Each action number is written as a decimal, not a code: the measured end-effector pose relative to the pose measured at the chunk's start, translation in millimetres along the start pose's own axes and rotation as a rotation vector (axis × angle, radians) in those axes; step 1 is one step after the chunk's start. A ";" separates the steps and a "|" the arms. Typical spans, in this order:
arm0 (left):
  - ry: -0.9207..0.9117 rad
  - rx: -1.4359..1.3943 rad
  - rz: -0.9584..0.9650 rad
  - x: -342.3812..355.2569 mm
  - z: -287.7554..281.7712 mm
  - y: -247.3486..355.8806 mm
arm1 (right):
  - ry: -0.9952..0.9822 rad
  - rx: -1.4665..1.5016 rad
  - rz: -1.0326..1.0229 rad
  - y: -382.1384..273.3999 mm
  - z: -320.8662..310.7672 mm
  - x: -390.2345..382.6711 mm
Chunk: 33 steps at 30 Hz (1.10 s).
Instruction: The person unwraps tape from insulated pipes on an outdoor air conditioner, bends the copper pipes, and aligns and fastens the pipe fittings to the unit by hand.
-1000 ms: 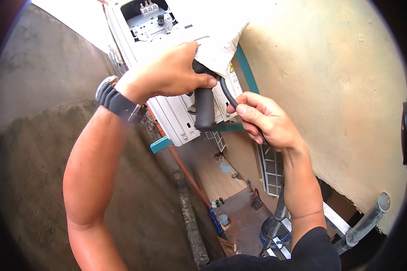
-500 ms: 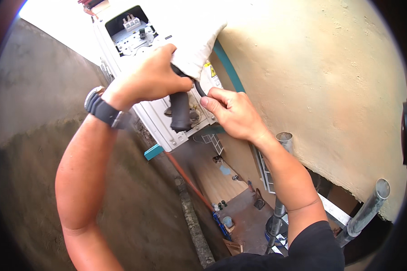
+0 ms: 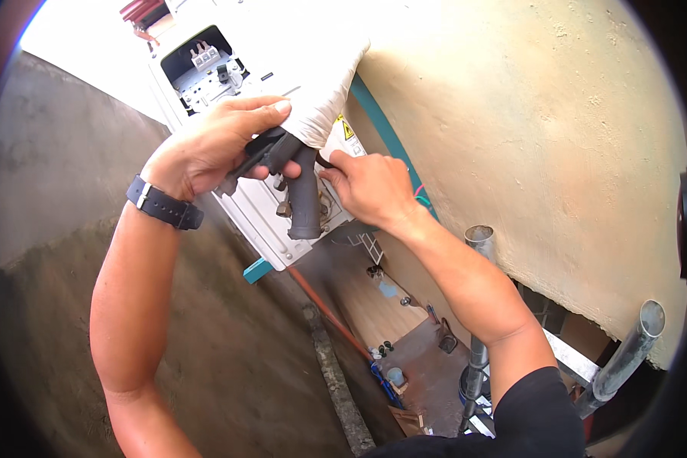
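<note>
A white outdoor air-conditioner unit [image 3: 256, 221] hangs high between two walls. A bundle wrapped in white tape [image 3: 330, 103] comes down its side, and black foam-covered pipes [image 3: 305, 202] stick out of its lower end. My left hand [image 3: 217, 145], with a dark watch strap at the wrist, is closed round the foam-covered pipes, its thumb up against the white wrap. Just right of them my right hand [image 3: 374, 189] pinches a thin black cable [image 3: 323, 162], most of it hidden by the fingers. Brass valve fittings [image 3: 284, 208] show behind the pipes.
An open wiring compartment with a white terminal block [image 3: 204, 56] is at the unit's upper left. A teal pipe [image 3: 382, 126] runs along the beige wall [image 3: 542, 137]. Metal scaffold tubes [image 3: 626, 351] stand at lower right. Far below lies a floor with a bucket [image 3: 395, 375].
My left hand has turned and shifted left, its fingers now under the pipes, and more black foam shows. The right hand has moved slightly left and down, still at the cable.
</note>
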<state>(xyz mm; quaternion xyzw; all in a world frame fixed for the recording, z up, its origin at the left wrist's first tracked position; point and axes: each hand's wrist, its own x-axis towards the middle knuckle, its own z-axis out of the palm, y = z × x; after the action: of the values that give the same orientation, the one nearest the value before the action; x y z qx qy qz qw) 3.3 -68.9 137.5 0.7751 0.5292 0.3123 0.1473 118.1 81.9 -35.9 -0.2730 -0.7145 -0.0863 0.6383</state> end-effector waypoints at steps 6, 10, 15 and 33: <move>-0.009 -0.163 -0.009 1.7 3.9 -15.3 | -0.293 1.467 0.258 12.8 -31.3 25.0; 0.021 -0.217 0.038 1.1 2.0 -18.9 | -0.218 1.916 0.067 0.9 -2.3 48.4; 0.067 -0.222 0.079 -0.7 6.8 -27.1 | -0.174 2.055 -0.042 -7.2 8.1 47.1; 0.118 0.456 0.269 14.4 -6.1 -23.0 | -0.042 1.823 0.205 -18.6 0.1 55.3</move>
<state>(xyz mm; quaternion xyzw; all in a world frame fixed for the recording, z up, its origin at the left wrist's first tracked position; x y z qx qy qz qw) -13.8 -47.2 134.0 0.8320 0.4859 0.2464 -0.1050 106.6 81.9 21.4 0.2726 -0.4900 0.5727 0.5980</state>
